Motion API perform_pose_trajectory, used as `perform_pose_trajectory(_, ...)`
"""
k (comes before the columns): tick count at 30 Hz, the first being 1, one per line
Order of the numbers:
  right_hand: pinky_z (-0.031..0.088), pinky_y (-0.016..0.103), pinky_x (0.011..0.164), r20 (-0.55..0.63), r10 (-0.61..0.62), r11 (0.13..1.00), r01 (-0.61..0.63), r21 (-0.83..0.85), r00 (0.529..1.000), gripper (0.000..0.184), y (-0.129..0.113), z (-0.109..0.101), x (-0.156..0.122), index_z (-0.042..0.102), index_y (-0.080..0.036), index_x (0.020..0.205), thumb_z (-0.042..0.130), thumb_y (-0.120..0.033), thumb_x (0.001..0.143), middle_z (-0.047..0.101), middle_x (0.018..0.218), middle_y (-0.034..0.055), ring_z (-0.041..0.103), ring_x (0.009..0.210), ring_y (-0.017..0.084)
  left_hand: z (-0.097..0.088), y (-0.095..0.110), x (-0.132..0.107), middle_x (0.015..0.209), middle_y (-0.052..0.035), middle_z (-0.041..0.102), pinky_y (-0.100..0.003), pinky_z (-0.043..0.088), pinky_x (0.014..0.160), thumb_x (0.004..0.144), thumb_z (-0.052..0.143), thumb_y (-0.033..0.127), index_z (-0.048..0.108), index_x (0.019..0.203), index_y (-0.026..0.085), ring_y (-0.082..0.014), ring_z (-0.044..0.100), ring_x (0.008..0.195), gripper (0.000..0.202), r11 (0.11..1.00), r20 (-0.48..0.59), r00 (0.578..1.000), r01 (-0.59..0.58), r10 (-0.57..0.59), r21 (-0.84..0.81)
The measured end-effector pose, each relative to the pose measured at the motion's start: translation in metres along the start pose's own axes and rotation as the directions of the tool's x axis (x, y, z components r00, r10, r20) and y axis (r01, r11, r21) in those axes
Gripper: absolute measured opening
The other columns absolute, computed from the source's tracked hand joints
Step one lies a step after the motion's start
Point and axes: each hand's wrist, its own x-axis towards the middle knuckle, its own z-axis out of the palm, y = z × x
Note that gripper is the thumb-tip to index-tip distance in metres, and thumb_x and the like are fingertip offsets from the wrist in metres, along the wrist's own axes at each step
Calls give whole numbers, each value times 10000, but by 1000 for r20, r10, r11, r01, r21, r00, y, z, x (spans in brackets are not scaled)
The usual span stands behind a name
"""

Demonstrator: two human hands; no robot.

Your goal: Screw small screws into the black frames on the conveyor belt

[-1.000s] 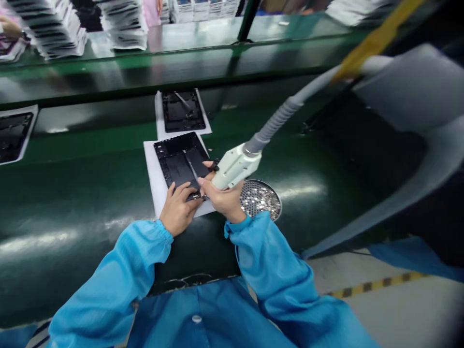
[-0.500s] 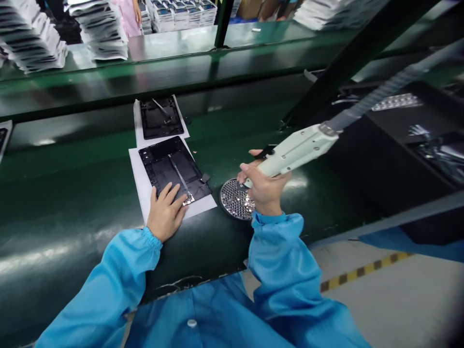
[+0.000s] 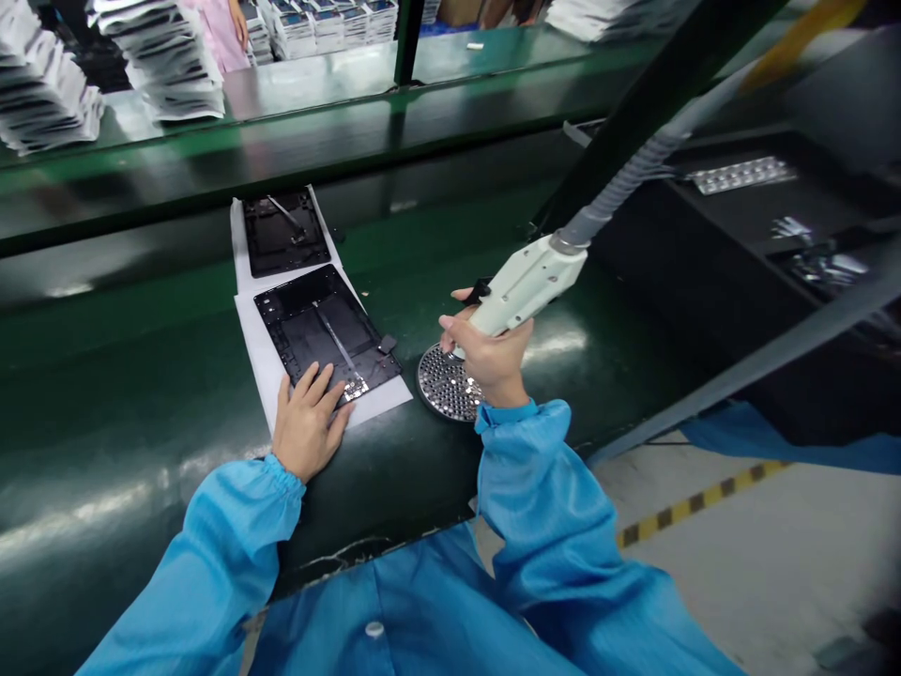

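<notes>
My left hand point(image 3: 308, 427) lies with fingers spread on the near edge of a black tablet housing point(image 3: 296, 324), close to a small board at the end of a flat ribbon cable point(image 3: 334, 336). White sheet material point(image 3: 380, 402) lies under the housing. My right hand point(image 3: 491, 360) is wrapped around a pale electric screwdriver point(image 3: 531, 282), tilted, with its hose or cable rising to the upper right. The driver's lower end is over a round screw plate point(image 3: 445, 385) full of small holes and shiny bits; my fingers hide its tip.
A second tablet housing point(image 3: 285, 235) lies behind the first. Stacks of white-wrapped items point(image 3: 165, 56) stand on the raised shelf point(image 3: 310, 80). A dark post point(image 3: 633, 113) slants at right, beside a black surface holding a tray point(image 3: 742, 176) and loose silvery parts point(image 3: 820, 253).
The view has shifted, so most of the scene sits farther left. The screwdriver stands somewhat steeper, still in my right hand over the screw plate. My left hand stays on the housing.
</notes>
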Motion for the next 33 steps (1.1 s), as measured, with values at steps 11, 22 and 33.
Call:
perform_pose_trajectory(11,481,298,428,16,3,1000,-3,6,1000,214,0,0,-1,618,-211,870,694,-179,672,554,436,-108,510,357,118,0,-2,-2,1351,-166,562,-632,306,1075,938,492,346,676,1135,163,-342,445,1328,326,999,21,1000,15,-14,-41)
perform_pose_trajectory(22,468,288,422,-12,4,1000,-4,-2,1000,231,-5,-1,-2,632,-198,867,713,-162,653,568,443,-93,517,358,122,3,-2,-3,1313,-170,592,-620,324,1073,932,512,352,694,1088,157,-333,481,1300,310,998,-29,999,24,-25,-56)
perform_pose_trajectory(33,484,285,432,152,0,983,-28,180,988,227,-28,61,-23,616,-222,904,694,-186,694,574,459,-96,520,360,118,5,3,-2,1312,-135,600,-619,320,1078,935,512,348,700,1093,191,-323,472,1306,292,999,3,1000,29,-29,-33)
